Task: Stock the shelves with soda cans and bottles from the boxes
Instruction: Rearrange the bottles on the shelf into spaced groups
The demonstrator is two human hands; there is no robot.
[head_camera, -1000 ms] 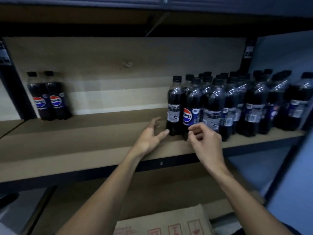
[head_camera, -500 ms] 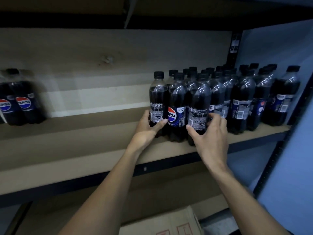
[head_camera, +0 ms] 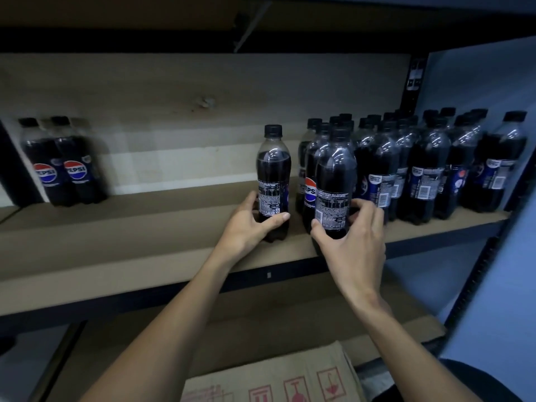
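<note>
shop stockroom: shelf (head_camera: 145, 256) of soda bottles (head_camera: 420, 169).

Two upright dark cola bottles (head_camera: 273, 181) (head_camera: 335, 187) stand apart near the shelf (head_camera: 116, 256) front.

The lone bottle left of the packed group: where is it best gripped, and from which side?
Grip the lone bottle round its lower body, at the label, coming from the front-left. It stands upright with bare shelf to its left, while the packed bottles crowd its right. The left hand holds it there; the right hand grips the front packed bottle.
</note>
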